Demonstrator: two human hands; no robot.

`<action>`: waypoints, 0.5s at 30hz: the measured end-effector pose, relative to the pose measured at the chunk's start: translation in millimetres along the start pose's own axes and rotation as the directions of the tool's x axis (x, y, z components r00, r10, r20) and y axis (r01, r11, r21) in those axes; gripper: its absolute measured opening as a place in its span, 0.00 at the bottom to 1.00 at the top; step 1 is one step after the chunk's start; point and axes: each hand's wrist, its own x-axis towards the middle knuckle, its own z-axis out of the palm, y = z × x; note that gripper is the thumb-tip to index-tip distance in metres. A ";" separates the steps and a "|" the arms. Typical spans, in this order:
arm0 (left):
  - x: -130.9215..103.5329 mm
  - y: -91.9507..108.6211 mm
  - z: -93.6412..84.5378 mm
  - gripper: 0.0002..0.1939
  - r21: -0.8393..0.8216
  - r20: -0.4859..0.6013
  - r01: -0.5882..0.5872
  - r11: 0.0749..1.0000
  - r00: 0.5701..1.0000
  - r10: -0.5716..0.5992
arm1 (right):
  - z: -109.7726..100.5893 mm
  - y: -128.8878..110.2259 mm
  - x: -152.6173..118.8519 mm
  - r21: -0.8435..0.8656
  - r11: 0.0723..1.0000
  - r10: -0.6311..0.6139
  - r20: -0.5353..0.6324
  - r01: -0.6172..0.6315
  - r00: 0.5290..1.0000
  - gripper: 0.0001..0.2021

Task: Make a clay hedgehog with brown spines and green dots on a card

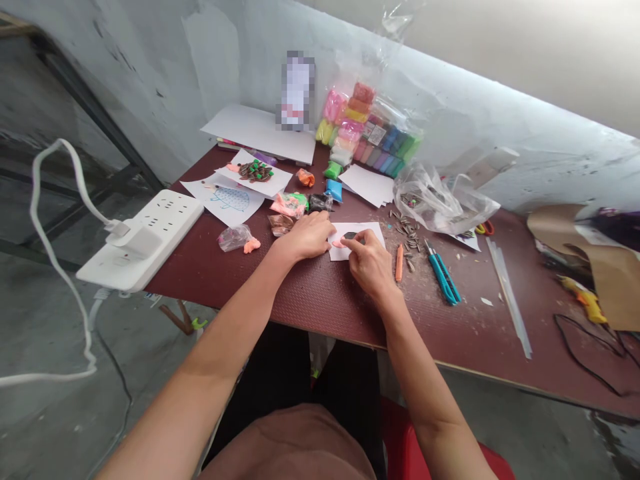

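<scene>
A small white paper (345, 230) lies near the table's front edge, with pink clay (339, 243) and a dark piece (349, 235) on it. My right hand (369, 261) is over the paper's right part, its index finger extended onto the clay. At the paper's left edge rests my left hand (313, 237), palm down; its fingers are partly bunched and I cannot make out anything in them. Just right of my right hand lies an orange crayon-like stick (399, 263). Black clay in a wrapper (320, 202) sits behind my left hand.
Sunflower seeds (409, 230), a teal cutter (443, 273) and glue sticks (509, 300) lie on the right. Bagged coloured clay (370, 133) leans at the wall. A power strip (145, 233) overhangs the left edge. A yellow glue gun (585, 300) is far right.
</scene>
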 end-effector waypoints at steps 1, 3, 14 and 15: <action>0.1 -0.3 0.4 0.13 0.000 -0.003 0.001 1.000 1.000 -0.001 | 0.4 -0.1 -0.3 0.000 1.000 -0.008 0.010 0.008 1.000 0.23; 0.2 -0.6 0.8 0.13 0.000 -0.002 0.002 1.000 1.000 -0.002 | 1.9 -1.8 -0.3 -0.003 1.000 -0.029 0.029 0.029 0.999 0.23; -1.1 2.5 -2.3 0.14 0.000 0.018 0.011 1.000 1.000 -0.011 | 4.5 -7.2 2.2 -0.025 0.999 -0.033 0.069 0.035 0.997 0.24; -0.9 2.4 -2.1 0.14 -0.001 0.018 0.011 1.000 1.000 -0.011 | 4.1 -7.1 2.3 -0.018 0.999 -0.027 0.061 0.028 0.998 0.24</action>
